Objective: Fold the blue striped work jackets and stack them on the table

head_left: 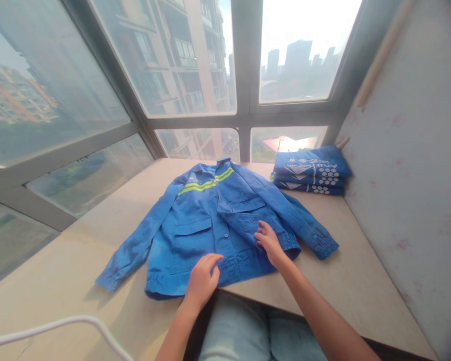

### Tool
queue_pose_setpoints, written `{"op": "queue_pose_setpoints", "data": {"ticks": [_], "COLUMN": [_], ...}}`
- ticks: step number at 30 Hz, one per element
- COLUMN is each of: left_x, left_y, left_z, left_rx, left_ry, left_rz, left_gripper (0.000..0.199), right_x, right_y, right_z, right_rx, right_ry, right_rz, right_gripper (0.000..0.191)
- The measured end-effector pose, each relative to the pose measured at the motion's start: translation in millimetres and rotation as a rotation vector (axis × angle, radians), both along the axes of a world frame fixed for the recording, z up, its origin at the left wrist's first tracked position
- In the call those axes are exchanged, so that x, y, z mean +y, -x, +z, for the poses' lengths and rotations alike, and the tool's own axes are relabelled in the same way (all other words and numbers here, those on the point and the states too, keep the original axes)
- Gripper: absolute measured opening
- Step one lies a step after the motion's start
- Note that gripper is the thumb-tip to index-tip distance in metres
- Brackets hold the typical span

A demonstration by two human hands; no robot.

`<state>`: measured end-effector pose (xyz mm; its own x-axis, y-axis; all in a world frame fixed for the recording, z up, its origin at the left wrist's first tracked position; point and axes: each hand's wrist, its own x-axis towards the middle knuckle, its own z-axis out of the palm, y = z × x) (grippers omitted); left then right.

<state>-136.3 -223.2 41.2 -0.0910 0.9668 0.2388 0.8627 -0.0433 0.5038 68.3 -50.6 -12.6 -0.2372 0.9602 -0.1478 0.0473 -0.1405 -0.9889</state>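
Note:
A blue work jacket [195, 245] with yellow-green stripes across the chest lies front up, collar toward the window and both sleeves spread out. Its right-side front panel is partly folded back near the hem. My left hand [206, 276] rests at the bottom hem near the middle, fingers apart and nothing visible in them. Over the folded panel is my right hand [266, 240], its fingers slightly curled and apart, beside a button. Whether its fingertips touch the cloth is hard to tell.
Several folded blue garments [310, 170] with white print are stacked at the back right, by the wall [409, 200]. A white cable [78, 320] curves over the light wooden surface [60, 271] at the lower left. Windows [195, 60] rise behind the surface.

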Motion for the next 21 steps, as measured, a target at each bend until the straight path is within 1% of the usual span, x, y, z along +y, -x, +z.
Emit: {"op": "queue_pose_setpoints", "data": {"ticks": [2, 4, 6, 8, 10, 12, 14, 15, 16, 18, 19, 21], "left_x": [28, 57, 80, 95, 102, 102, 99, 97, 96, 95, 95, 96], "left_y": [-5, -8, -9, -6, -2, 2, 5, 6, 7, 8, 9, 10], "left_z": [4.5, 4.5, -0.4, -8.6, -17.5, -25.1, -30.4, -32.1, -33.5, -35.4, -36.2, -37.9], "left_rx": [0.015, 0.089, 0.165, 0.186, 0.158, 0.122, 0.091, 0.079, 0.070, 0.059, 0.055, 0.046], "left_ry": [0.007, 0.052, 0.107, 0.138, 0.138, 0.126, 0.107, 0.098, 0.090, 0.079, 0.075, 0.070], "left_rz": [0.038, 0.092, 0.132, 0.137, 0.126, 0.125, 0.126, 0.125, 0.122, 0.115, 0.114, 0.116], "left_gripper": [0.033, 0.032, 0.028, 0.018, 0.009, 0.005, 0.005, 0.005, 0.006, 0.007, 0.008, 0.011], "right_x": [-6, -12, -16, -17, -14, -9, -1, 4, 9, 22, 29, 41], "right_y": [0, -3, -8, -15, -21, -21, -11, -2, 9, 35, 49, 73], "right_z": [-2.1, -4.1, -4.6, -0.9, 9.2, 25.3, 44.2, 53.1, 60.8, 71.3, 73.8, 74.1], "right_rx": [-0.064, -0.122, -0.196, -0.325, -0.510, -0.676, -0.754, -0.766, -0.775, -0.803, -0.821, -0.852], "right_ry": [0.007, -0.001, -0.029, -0.122, -0.294, -0.492, -0.651, -0.707, -0.742, -0.750, -0.731, -0.687], "right_rz": [-0.016, -0.009, 0.018, 0.054, 0.054, 0.017, 0.015, 0.054, 0.115, 0.239, 0.283, 0.322], "right_gripper": [0.078, 0.084, 0.084, 0.078, 0.068, 0.056, 0.045, 0.041, 0.039, 0.037, 0.037, 0.034]}}
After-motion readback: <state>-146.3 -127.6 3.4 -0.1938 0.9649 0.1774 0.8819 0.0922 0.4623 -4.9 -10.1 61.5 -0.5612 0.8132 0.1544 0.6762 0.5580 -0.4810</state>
